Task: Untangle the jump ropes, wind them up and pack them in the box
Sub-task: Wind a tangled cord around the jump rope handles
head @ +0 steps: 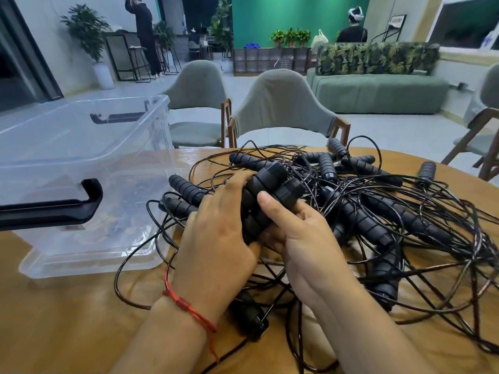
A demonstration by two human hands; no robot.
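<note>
- Jump ropes [378, 211] lie in one big black tangle across the centre and right of the frame, on a round wooden table [67, 333]; thin glossy cords loop over and under many ribbed handles.
- Two of those handles [270, 190] are held side by side at the centre of the frame, raised slightly above the pile, their blunt ends pointing toward the upper right.
- The left hand [216, 233] wraps around the pair from the left, fingers curled over the top and closed on them; a red string bracelet [189, 309] circles its wrist.
- The right hand [305, 238] grips the same pair from below and the right, its thumb [272, 209] pressed across the nearer handle, so both hands are closed on the handles.
- More cords trail from under the hands toward the bottom of the frame, and another handle [251, 317] lies on the table between the two forearms.
- The box [89, 163], a clear plastic tub with black latch handles, stands open at the left of the frame, just beside the tangle; one cord loop lies on the table against its near right corner.
- Two grey chairs [280, 103] stand behind the table at upper centre, with a green sofa [378, 93] beyond them at upper right.
- Two people stand far back, at the upper left and the upper right.
</note>
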